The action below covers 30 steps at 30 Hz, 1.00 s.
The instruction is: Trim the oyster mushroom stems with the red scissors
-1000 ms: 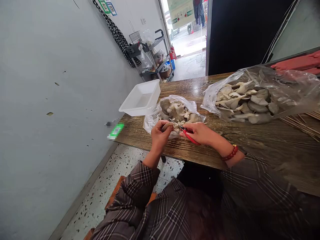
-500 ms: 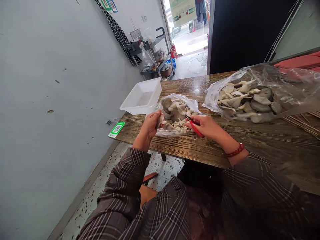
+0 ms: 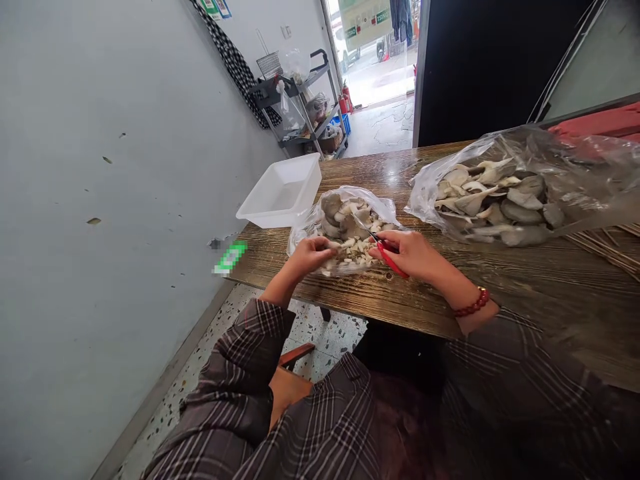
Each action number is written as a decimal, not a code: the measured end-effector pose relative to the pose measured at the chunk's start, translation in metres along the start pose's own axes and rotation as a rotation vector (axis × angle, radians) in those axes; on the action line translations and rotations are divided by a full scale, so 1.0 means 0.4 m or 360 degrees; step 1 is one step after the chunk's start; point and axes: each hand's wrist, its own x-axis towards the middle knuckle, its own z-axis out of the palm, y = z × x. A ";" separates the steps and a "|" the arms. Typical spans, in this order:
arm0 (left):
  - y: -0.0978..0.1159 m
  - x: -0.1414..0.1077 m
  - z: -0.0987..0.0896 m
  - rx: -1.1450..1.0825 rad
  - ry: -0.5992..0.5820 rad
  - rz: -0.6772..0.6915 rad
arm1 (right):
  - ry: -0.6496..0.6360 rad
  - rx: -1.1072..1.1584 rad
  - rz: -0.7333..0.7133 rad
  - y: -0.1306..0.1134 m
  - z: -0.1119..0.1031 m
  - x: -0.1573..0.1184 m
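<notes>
My right hand (image 3: 411,252) is closed around red-handled scissors (image 3: 389,259), whose blades point up and left over an opened clear plastic bag (image 3: 376,195). Grey oyster mushrooms (image 3: 331,208) and small pale cut pieces (image 3: 354,251) lie in this bag. At the bag's near left side, my left hand (image 3: 311,256) has its thumb and fingers pinched on a pale oyster mushroom, mostly hidden by the fingers. The blade tips are a short way from the left fingertips, over the mushrooms.
A white plastic tub (image 3: 280,193) stands behind my left hand. To the right lies a larger clear bag of oyster mushrooms (image 3: 523,200), with thin wooden sticks (image 3: 605,250) beside it. A green code card (image 3: 231,258) is at the left table edge. Beyond stands a grey cart (image 3: 300,107).
My left hand has lowered and turned, its fingers now pointing right over the cut pieces. My right hand with the scissors has barely moved.
</notes>
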 end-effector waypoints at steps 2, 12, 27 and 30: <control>0.011 -0.019 -0.006 -0.0190 0.0086 -0.0011 | -0.0020 -0.0001 0.0004 -0.003 0.001 -0.002; 0.059 -0.090 0.039 -0.0425 0.0272 0.0020 | -0.0302 -0.0045 -0.0056 -0.002 0.005 -0.011; 0.052 -0.107 0.061 0.0161 0.0219 0.0248 | -0.0341 0.0000 -0.0077 -0.010 0.023 -0.006; 0.043 -0.104 0.048 0.0234 0.0232 0.0241 | -0.0390 -0.0005 -0.0059 -0.003 0.025 -0.004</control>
